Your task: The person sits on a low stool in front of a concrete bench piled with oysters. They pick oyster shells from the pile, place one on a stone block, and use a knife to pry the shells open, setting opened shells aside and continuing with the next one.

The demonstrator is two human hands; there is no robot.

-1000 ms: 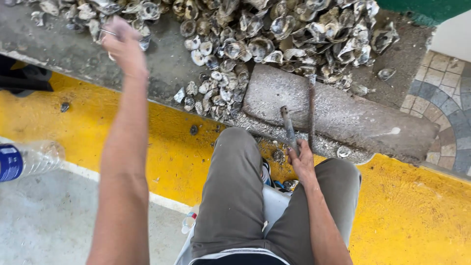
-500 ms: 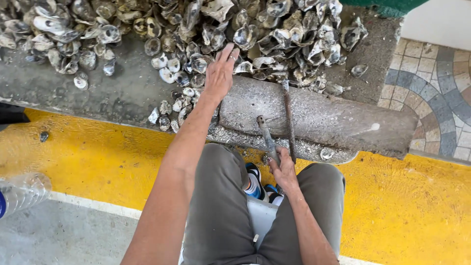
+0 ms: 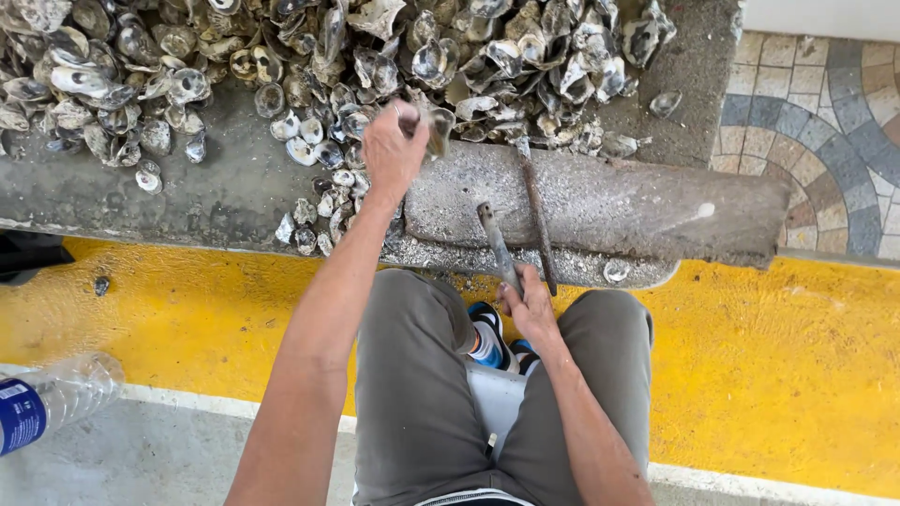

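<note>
Two hands work at the slab (image 3: 600,201): left hand (image 3: 394,150) apparently clamped on a rough, hard oyster (image 3: 437,129), right hand (image 3: 530,305) gripping a stiff rod (image 3: 497,245).

Bright, even daylight, no hard shadows; soft shade only under the legs (image 3: 422,375) and along the slab (image 3: 600,201) edge. Yellow floor (image 3: 769,375) vivid, near oversaturated. Wet shells (image 3: 281,66) give small glints (no blown-out glare). Focus sharp across frame; left hand (image 3: 394,150) slightly motion-blurred. Mild wide-angle bending at edges, seen on bottle (image 3: 52,398) and tiles (image 3: 834,122).
</note>
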